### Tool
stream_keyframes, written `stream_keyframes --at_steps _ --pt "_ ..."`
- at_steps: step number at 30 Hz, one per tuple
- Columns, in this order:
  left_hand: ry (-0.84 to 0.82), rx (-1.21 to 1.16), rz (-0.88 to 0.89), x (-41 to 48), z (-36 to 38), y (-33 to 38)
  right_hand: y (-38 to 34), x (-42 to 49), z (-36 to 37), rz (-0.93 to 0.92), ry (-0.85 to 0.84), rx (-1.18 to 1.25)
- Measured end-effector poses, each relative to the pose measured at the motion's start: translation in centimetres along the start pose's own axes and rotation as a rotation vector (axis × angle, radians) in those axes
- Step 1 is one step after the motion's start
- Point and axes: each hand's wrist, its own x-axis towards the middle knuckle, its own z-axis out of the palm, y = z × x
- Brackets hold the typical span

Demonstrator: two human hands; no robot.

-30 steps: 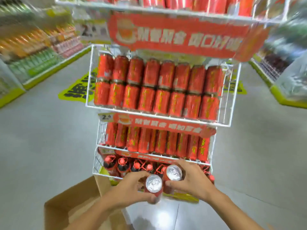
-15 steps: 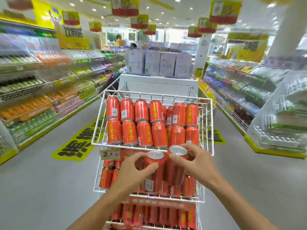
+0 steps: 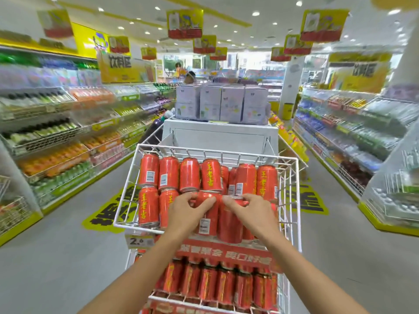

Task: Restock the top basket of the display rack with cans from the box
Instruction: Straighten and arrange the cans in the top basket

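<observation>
My left hand (image 3: pixel 188 211) is curled over the top of a red metal drink can with a white barcode label (image 3: pixel 207 219), fingers hooked on its rim. My right hand (image 3: pixel 250 211) grips the top of a second red metal can (image 3: pixel 230 225) just beside it, and the two cans touch. Both stand upright in the front row of the white wire top basket (image 3: pixel 129 200), towards the middle of its front edge. Their bases seem to be down by the front rim, though my wrists hide part of the wire there.

A second ago I held this pair low, near the foot of the display rack by the open cardboard box. Half a second ago they were up at the basket's front edge, shiny lids still showing. Now they have gone over that edge and stand beside the front-row red cans (image 3: pixel 148 206) at the front left corner, with the back row of red cans (image 3: pixel 189 175) standing along the back edge behind them.

I judge this pair as good as placed: what remains is to let go and see that neither tips. Towards the front right corner I can't tell how much room is left, since my right hand covers it. The box is out of view now. Below, the red banner (image 3: pixel 224 253) and the lower basket of red cans (image 3: pixel 215 284) sit under the top one
</observation>
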Motion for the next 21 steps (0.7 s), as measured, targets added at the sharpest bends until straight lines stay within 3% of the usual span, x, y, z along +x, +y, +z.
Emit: stream_keyframes --at_steps 11,21 --pt "-0.052 0.358 0.057 0.2 0.4 -1.7 1.1 -0.4 1.1 -0.076 0.179 -0.137" --pt "-0.071 0.335 0.068 0.9 0.1 -1.4 1.9 0.1 2.1 -0.103 0.181 -0.220"
